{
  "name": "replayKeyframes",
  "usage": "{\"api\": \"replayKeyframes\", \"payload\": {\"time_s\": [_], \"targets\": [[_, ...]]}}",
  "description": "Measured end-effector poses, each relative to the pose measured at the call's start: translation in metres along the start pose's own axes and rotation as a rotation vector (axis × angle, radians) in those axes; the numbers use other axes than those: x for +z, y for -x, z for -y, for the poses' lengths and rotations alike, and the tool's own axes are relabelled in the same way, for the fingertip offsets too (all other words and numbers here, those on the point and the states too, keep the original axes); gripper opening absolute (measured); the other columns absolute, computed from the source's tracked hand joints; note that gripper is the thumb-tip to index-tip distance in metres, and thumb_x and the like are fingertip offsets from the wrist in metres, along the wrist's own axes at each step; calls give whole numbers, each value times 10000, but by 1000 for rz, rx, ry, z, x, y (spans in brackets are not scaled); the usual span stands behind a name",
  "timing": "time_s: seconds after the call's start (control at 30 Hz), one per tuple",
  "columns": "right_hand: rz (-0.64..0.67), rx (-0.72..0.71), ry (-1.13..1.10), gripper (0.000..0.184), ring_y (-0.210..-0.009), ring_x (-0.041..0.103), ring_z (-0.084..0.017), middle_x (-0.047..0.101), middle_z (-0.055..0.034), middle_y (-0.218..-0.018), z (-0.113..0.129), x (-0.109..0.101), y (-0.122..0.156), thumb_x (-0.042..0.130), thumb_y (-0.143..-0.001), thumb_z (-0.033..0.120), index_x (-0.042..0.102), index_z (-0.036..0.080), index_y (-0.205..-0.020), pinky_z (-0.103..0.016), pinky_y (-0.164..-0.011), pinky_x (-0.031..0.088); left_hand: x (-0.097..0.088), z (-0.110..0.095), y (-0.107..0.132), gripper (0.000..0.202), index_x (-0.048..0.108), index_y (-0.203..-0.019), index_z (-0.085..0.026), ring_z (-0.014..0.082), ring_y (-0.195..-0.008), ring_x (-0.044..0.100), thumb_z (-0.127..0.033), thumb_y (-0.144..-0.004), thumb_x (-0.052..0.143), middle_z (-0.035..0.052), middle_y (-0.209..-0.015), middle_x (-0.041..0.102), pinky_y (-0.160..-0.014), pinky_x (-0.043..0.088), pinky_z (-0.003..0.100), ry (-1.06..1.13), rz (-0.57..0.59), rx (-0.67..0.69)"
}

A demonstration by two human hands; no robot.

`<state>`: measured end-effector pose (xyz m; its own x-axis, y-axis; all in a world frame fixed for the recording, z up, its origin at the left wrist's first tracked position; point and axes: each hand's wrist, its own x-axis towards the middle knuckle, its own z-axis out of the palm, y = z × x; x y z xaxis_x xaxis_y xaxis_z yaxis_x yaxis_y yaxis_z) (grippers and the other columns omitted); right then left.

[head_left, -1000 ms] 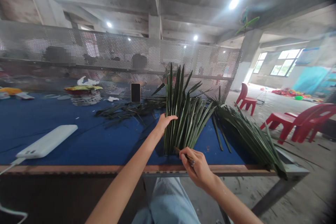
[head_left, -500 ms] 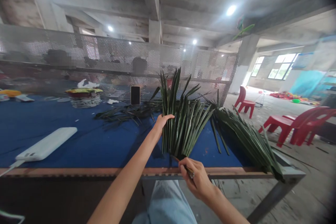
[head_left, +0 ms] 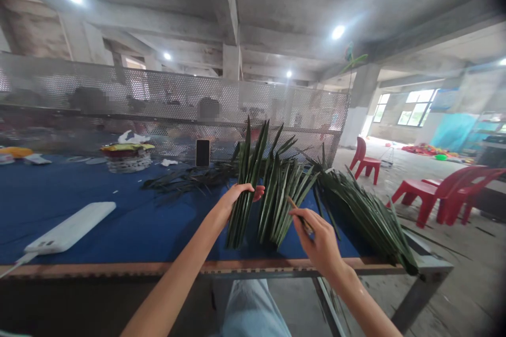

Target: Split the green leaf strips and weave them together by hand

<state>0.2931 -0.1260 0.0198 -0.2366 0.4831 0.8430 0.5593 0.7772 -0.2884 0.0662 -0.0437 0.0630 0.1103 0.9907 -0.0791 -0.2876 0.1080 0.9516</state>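
My left hand (head_left: 236, 198) is closed round a small bunch of long dark green leaves (head_left: 243, 184), held upright with its base on the blue table (head_left: 118, 221). Just to its right stands a second upright bunch of leaves (head_left: 281, 195). My right hand (head_left: 318, 237) is pinched on a thin brown stick (head_left: 297, 209) whose tip touches that second bunch.
A long pile of green leaves (head_left: 366, 213) lies toward the table's right corner, and more leaves (head_left: 185, 176) lie farther back. A white power bank (head_left: 69, 227), a black phone (head_left: 203, 152) and a basket (head_left: 126, 155) sit on the table. Red plastic chairs (head_left: 438, 192) stand right. A perforated metal screen (head_left: 158, 100) rises behind.
The single fan of leaves has split in two: my left hand now grips the left part. My right hand rose from the bunch's base to mid-height with the stick.
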Motion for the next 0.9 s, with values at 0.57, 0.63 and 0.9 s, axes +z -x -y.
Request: {"api": "replayKeyframes", "payload": {"time_s": [0.57, 0.63, 0.9], "targets": [[581, -26, 418, 456, -1124, 525, -276, 631, -151, -1128, 29, 119, -43, 472, -903, 493, 576, 179, -1217, -432, -954, 389, -32, -15, 63, 238, 611, -675, -133, 81, -471, 489, -355, -746, 658, -2, -563, 534, -476, 381, 195, -173, 153, 88], [401, 119, 385, 537, -1196, 481, -300, 573, -173, -1237, 24, 105, -41, 429, -905, 552, 527, 187, -1287, -463, -976, 362, -33, -15, 66, 254, 614, -665, -134, 84, -452, 478, -372, -748, 649, 1, -540, 537, -452, 356, 198, -214, 105, 91], [102, 791, 378, 1239, -1089, 524, -483, 505, -407, -1143, 1, 83, -23, 480, -672, 815, 70, -50, -1459, -712, -858, 283, -22, 3, 61, 263, 603, -555, -134, 111, -435, 526, -345, -694, 680, 34, -517, 600, -461, 376, 216, -210, -81, 141]]}}
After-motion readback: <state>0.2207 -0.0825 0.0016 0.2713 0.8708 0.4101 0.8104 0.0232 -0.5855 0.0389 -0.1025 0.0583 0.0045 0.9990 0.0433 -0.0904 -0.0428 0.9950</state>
